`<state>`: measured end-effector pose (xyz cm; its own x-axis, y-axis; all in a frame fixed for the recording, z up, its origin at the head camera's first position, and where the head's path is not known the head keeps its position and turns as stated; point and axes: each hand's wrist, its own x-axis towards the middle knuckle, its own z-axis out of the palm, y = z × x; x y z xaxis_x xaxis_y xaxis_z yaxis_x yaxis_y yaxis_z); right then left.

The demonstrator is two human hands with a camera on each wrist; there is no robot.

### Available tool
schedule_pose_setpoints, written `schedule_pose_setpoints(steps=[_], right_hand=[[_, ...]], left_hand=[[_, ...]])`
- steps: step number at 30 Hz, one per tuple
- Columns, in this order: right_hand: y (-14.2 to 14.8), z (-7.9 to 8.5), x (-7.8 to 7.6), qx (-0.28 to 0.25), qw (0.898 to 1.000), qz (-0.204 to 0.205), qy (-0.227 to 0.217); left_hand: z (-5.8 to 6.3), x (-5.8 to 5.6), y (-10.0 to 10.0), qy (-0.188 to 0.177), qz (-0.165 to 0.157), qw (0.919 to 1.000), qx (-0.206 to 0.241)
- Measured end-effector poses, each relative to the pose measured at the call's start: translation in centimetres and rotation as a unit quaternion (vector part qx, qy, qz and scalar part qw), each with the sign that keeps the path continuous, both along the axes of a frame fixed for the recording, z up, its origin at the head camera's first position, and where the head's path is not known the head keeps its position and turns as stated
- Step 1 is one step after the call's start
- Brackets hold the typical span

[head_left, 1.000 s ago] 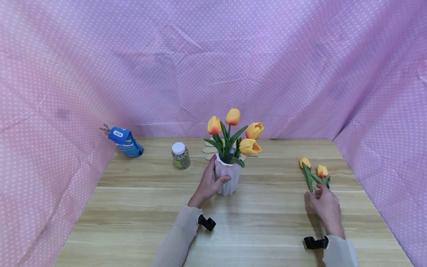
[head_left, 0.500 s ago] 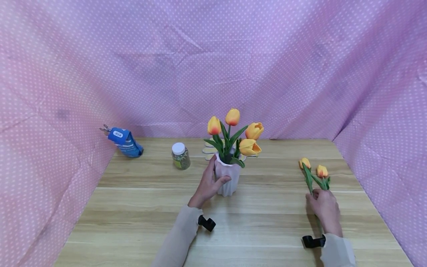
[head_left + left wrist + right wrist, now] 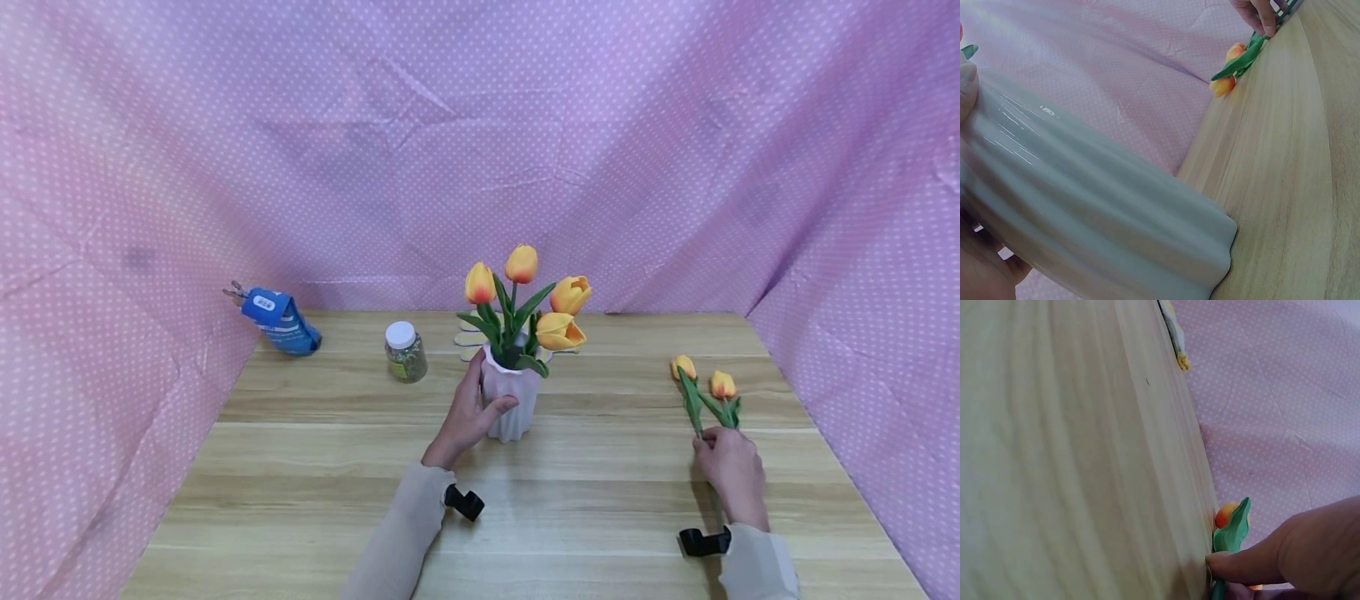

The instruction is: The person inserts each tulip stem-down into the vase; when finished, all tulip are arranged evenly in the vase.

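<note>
My left hand (image 3: 465, 421) grips a white fluted vase (image 3: 522, 400), its thumb on the near side. The vase stands on the table and holds several yellow-orange tulips (image 3: 480, 283) with green leaves. In the left wrist view the vase's ribbed side (image 3: 1097, 181) fills much of the picture. At the right of the table my right hand (image 3: 731, 471) pinches the stem of a lying tulip (image 3: 684, 367). A second tulip (image 3: 723, 385) lies beside it, its stem hidden under the hand. In the right wrist view the thumb (image 3: 1241, 565) presses against the green stem.
A flat yellow-and-white thing (image 3: 470, 338) lies behind the vase, partly hidden. Left of it stands a white-lidded jar (image 3: 407, 357) of small green bits. A blue bag (image 3: 283, 323) closed with a metal clip sits at the back left. Pink dotted cloth (image 3: 480, 150) hangs behind the table.
My right hand has drawn slightly toward me and closed its fingers down on the tulip stem. My left hand and the vase have stayed in place.
</note>
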<state>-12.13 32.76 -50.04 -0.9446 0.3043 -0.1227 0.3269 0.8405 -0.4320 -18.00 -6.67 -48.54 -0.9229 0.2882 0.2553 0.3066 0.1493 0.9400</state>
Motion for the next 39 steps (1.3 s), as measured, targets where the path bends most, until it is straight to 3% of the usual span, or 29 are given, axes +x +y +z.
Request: schedule_pose_setpoints(steps=[15,21,26,30,39], right_hand=[[0.07,-0.06,-0.11,-0.045,0.999,0.013,0.020],[0.33,0.13,0.01,-0.118,0.993,0.009,0.006],[0.39,0.19,0.10,-0.213,0.977,-0.003,-0.020],[0.29,0.20,0.05,-0.283,0.958,-0.017,-0.035],[0.16,0.33,0.07,-0.415,0.910,-0.022,0.003]], left_hand=[[0.05,0.05,0.00,-0.006,0.001,1.0000,-0.002],[-0.03,0.02,-0.02,0.000,0.000,1.0000,0.000],[-0.06,-0.07,0.06,0.000,0.003,1.0000,0.000],[-0.09,-0.08,0.09,-0.005,0.003,1.0000,0.002],[-0.03,-0.02,0.07,-0.011,0.003,0.9999,0.003]])
